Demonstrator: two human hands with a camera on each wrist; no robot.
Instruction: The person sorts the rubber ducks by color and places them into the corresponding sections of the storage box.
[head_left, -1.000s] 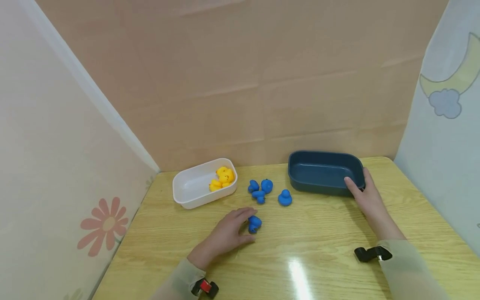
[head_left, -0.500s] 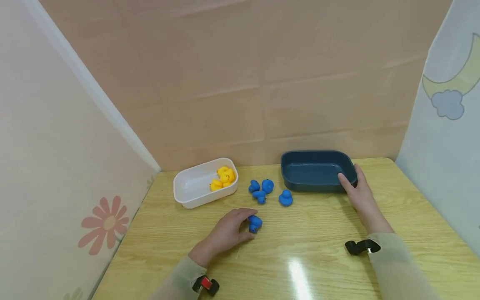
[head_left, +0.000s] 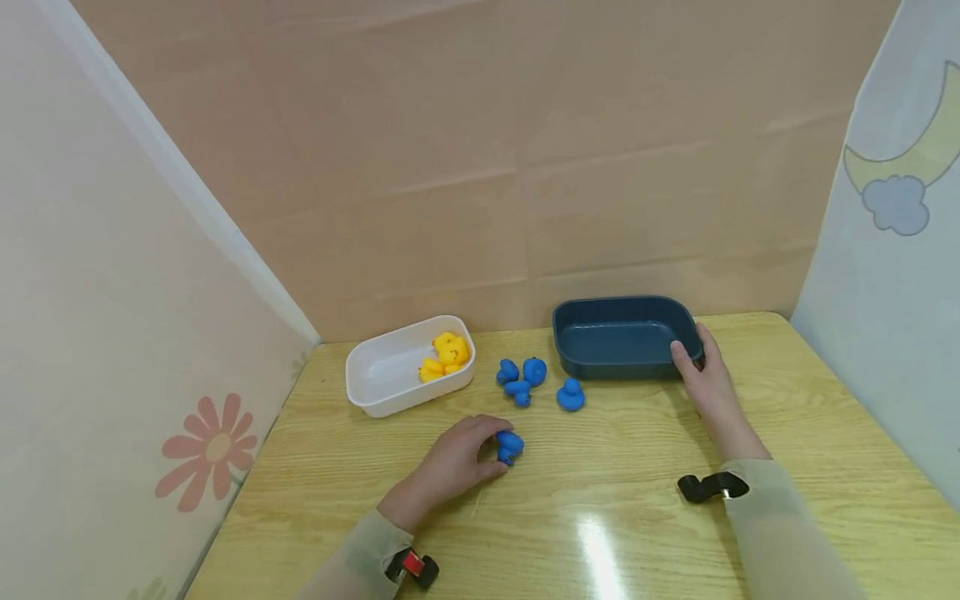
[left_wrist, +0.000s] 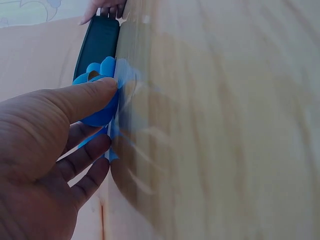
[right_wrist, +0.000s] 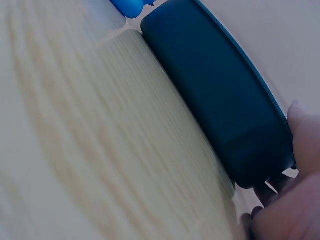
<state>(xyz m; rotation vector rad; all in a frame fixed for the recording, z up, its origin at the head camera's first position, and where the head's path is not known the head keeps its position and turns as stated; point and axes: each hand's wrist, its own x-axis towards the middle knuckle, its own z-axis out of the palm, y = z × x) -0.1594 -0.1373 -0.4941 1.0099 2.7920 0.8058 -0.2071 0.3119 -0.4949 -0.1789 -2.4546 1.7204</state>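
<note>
Near the middle of the table, my left hand holds a small blue rubber duck, index finger at its far side and thumb at its near side. In the left wrist view the thumb lies across this duck, hiding part of it. My right hand grips the right end of a dark teal tub, thumb over the rim and fingers outside. The right wrist view shows the tub's long side low against the tabletop. Several more blue ducks sit between the tubs.
A white tub stands at the back left, with several yellow rubber ducks at its right end. Behind the wooden table rises a tan backdrop. Printed white panels flank both sides.
My right hand has slid the dark teal tub left, closer to the loose blue ducks. The left hand stays in place, its thumb drawn in against the blue duck.
</note>
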